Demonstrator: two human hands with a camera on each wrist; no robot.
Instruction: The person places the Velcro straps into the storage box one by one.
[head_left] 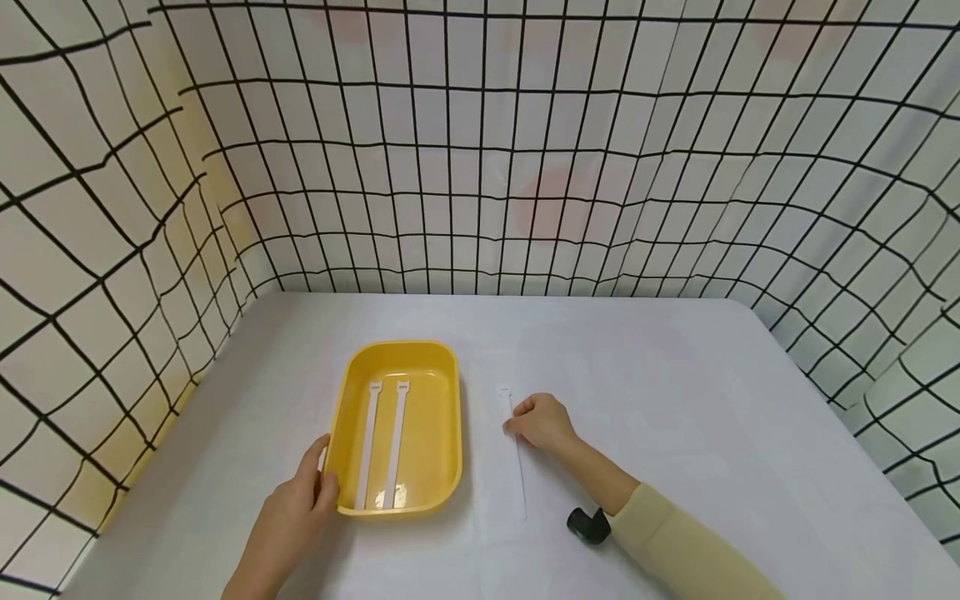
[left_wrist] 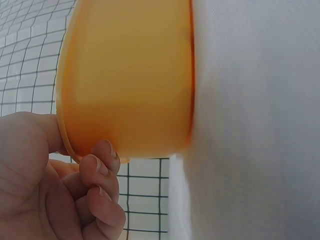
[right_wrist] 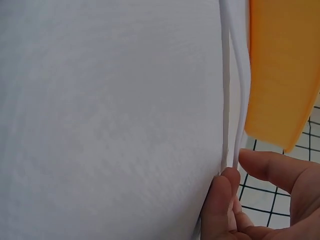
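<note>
My left hand (head_left: pixel 288 517) holds the near-left rim of a yellow plastic tray (head_left: pixel 442 433), thumb over the rim. Its other fingers are curled against the outside wall in the left wrist view. Two white cable straps (head_left: pixel 396 442) with slotted heads lie side by side, lengthwise, in the tray. To the right of the tray, my right hand (head_left: pixel 545 423) pinches a third white cable strap (head_left: pixel 521 475) between thumb and fingertips, below its slotted head. In the right wrist view this strap (right_wrist: pixel 245 75) bows up from the white tabletop.
The table (head_left: pixel 675 375) has a white cover. Black netting (head_left: pixel 480 150) over pale fabric rises behind it and along both sides. A small black device (head_left: pixel 588 527) sits at my right wrist, beside a pale yellow sleeve (head_left: pixel 682 542).
</note>
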